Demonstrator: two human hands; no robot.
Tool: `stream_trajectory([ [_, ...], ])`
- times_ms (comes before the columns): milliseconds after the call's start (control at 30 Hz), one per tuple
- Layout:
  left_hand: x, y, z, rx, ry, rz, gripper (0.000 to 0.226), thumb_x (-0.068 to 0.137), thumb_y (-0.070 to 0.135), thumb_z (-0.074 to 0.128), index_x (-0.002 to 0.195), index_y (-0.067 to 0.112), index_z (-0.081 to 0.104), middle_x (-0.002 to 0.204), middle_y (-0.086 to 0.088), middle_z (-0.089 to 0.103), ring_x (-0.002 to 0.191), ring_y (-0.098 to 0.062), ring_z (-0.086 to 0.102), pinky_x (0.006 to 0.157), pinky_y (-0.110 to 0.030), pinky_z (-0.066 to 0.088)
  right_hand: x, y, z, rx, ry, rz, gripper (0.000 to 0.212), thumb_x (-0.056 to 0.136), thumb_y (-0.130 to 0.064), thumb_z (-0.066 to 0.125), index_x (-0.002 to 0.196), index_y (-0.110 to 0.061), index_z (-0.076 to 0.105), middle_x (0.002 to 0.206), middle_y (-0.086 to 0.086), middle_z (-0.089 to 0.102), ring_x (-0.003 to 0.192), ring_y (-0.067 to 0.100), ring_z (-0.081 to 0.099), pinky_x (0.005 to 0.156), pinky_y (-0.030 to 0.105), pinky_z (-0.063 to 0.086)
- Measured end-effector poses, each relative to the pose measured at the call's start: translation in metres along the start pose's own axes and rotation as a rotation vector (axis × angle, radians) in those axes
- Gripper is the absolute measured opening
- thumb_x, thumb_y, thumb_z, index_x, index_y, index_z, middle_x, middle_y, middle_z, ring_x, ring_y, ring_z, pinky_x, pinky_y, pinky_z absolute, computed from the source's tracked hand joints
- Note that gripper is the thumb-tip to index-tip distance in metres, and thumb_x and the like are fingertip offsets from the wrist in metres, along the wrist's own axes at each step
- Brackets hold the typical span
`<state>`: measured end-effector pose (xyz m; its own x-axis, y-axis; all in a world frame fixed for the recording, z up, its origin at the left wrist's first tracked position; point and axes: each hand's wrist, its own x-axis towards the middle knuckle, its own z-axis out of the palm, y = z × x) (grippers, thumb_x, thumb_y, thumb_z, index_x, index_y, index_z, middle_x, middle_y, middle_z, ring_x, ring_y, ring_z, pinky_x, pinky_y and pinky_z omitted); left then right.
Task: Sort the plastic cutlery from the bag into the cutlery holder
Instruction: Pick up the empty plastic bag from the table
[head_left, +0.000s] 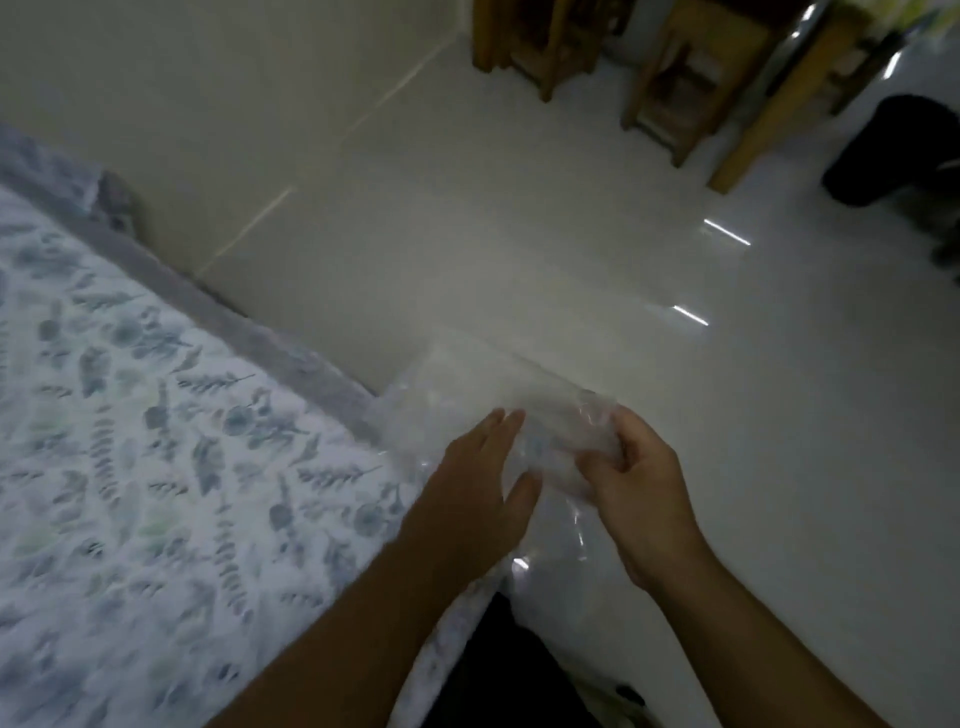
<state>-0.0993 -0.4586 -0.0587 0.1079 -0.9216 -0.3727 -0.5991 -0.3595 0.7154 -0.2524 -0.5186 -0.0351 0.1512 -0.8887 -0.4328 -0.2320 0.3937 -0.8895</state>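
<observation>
Clear, crinkled plastic bag (550, 441) sits low in the frame's centre, held over the white floor (571, 249) just off the bed (156, 441) corner. Its long axis runs from upper left to lower right. The right hand (639, 483) pinches the bag's right end; the left hand (483, 478), fingers spread, presses its left side. Both are equally near. Motion blur hides any cutlery inside, and no holder shows.

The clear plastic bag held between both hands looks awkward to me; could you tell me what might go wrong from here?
1. The clear plastic bag is held past the edge of the bed, over the glossy floor; anything slipping out would likely land there.
2. The right hand pinches only crumpled film while the left hand lies flat against it, so the grip may slip.
3. The picture is dim and blurred; the bag's contents cannot be made out, and no holder is in view.
</observation>
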Motion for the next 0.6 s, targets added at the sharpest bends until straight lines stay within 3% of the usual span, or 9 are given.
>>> stream_trajectory([
  [67, 0.048, 0.008, 0.021, -0.043, -0.098, 0.01, 0.06, 0.101, 0.039, 0.05, 0.155, 0.025, 0.031, 0.16, 0.005, 0.033, 0.146, -0.01, 0.03, 0.121, -0.026, 0.02, 0.031, 0.021, -0.02, 0.04, 0.104, 0.013, 0.05, 0.094, 0.016, 0.049, 0.119, -0.019, 0.074, 0.105, -0.01, 0.079, 0.099, 0.006, 0.073, 0.091, 0.035, 0.061],
  [133, 0.092, 0.006, 0.045, -0.023, -0.212, -0.023, 0.053, 0.103, 0.032, 0.049, 0.153, 0.02, 0.036, 0.158, 0.002, 0.038, 0.144, -0.014, 0.035, 0.117, -0.022, 0.021, 0.063, 0.054, -0.031, -0.046, 0.168, -0.006, 0.053, 0.092, 0.02, 0.047, 0.119, -0.016, 0.075, 0.115, -0.007, 0.076, 0.107, 0.003, 0.069, 0.1, 0.034, 0.056],
  [233, 0.151, -0.025, 0.085, 0.106, -0.422, -0.105, 0.044, 0.104, 0.025, 0.046, 0.146, 0.012, 0.045, 0.147, -0.005, 0.049, 0.138, -0.024, 0.043, 0.107, -0.023, 0.031, 0.112, 0.119, -0.032, -0.291, 0.204, -0.03, 0.071, 0.081, 0.027, 0.044, 0.115, -0.027, 0.072, 0.123, -0.003, 0.067, 0.113, 0.006, 0.063, 0.099, 0.008, 0.044],
  [300, 0.185, -0.052, 0.107, 0.195, -0.522, -0.162, 0.034, 0.103, 0.021, 0.047, 0.133, 0.006, 0.053, 0.133, -0.011, 0.058, 0.125, -0.03, 0.053, 0.096, -0.027, 0.039, 0.146, 0.167, -0.026, -0.381, 0.225, -0.02, 0.067, 0.077, 0.027, 0.045, 0.118, -0.019, 0.073, 0.121, 0.002, 0.066, 0.114, 0.012, 0.06, 0.095, -0.002, 0.034],
  [367, 0.213, -0.068, 0.124, 0.289, -0.62, -0.205, 0.035, 0.104, 0.02, 0.047, 0.135, 0.004, 0.052, 0.136, -0.014, 0.056, 0.124, -0.031, 0.053, 0.097, -0.032, 0.043, 0.182, 0.211, -0.018, -0.412, 0.204, 0.015, 0.056, 0.082, 0.024, 0.049, 0.123, -0.006, 0.071, 0.126, 0.012, 0.065, 0.12, 0.022, 0.059, 0.099, 0.002, 0.033],
  [433, 0.235, -0.08, 0.139, 0.414, -0.697, -0.211, 0.046, 0.106, 0.022, 0.044, 0.148, 0.003, 0.039, 0.151, -0.016, 0.043, 0.137, -0.032, 0.042, 0.11, -0.036, 0.036, 0.215, 0.241, -0.008, -0.443, 0.085, 0.099, 0.049, 0.093, 0.012, 0.055, 0.14, -0.001, 0.057, 0.141, 0.021, 0.059, 0.132, 0.034, 0.054, 0.102, 0.013, 0.034],
  [533, 0.253, -0.1, 0.154, 0.547, -0.715, -0.203, 0.053, 0.108, 0.026, 0.041, 0.154, 0.005, 0.026, 0.157, -0.017, 0.035, 0.141, -0.032, 0.037, 0.115, -0.038, 0.033, 0.254, 0.266, 0.002, -0.655, -0.172, 0.412, 0.086, 0.096, -0.016, 0.068, 0.163, -0.012, 0.012, 0.158, 0.017, 0.041, 0.139, 0.038, 0.046, 0.103, 0.035, 0.044],
  [600, 0.252, -0.112, 0.156, 0.606, -0.719, -0.2, 0.056, 0.108, 0.031, 0.038, 0.155, 0.006, 0.021, 0.159, -0.016, 0.031, 0.142, -0.032, 0.036, 0.116, -0.04, 0.033, 0.263, 0.266, 0.003, -0.857, -0.265, 0.471, 0.095, 0.094, -0.032, 0.07, 0.163, -0.015, 0.007, 0.159, 0.016, 0.038, 0.137, 0.039, 0.046, 0.104, 0.044, 0.049],
])
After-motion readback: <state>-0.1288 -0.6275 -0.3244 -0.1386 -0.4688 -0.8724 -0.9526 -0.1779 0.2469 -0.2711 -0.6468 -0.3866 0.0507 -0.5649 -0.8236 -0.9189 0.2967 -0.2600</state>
